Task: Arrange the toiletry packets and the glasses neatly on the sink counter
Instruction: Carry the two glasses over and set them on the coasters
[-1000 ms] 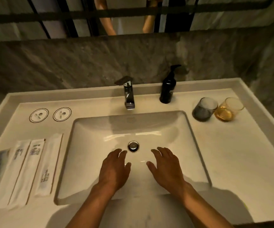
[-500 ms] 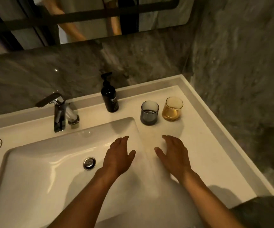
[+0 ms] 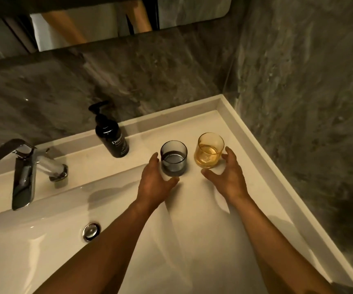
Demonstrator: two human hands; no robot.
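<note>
Two glasses: both upright on the sink counter, side by side w/ a gap, right of the basin.
Counter: white, raised rim; left part cut off by frame edge. 1 s ago whole top was in view, now only the right end.
Basin: left side out of frame; drain visible, near edge hidden under forearms.
Faucet: chrome, handle tip cut off at left edge.
Packets: not in frame now; 1 s ago they lay left of the basin.
Soap bottle: black pump type, behind the grey glass near back rim; label only partly readable.
Left hand: fingers spread, cupped round the grey glass, thumb below its base; contact can't be told, not clenched. 0.5 s ago it was over the basin edge, well short of the glass.
Right hand: fingers spread wide, curved round the amber glass, fingertips at its right side, thumb just below; grip not closed. Earlier flat on counter, apart from glass.
Glass contents: hard to make out.
</note>
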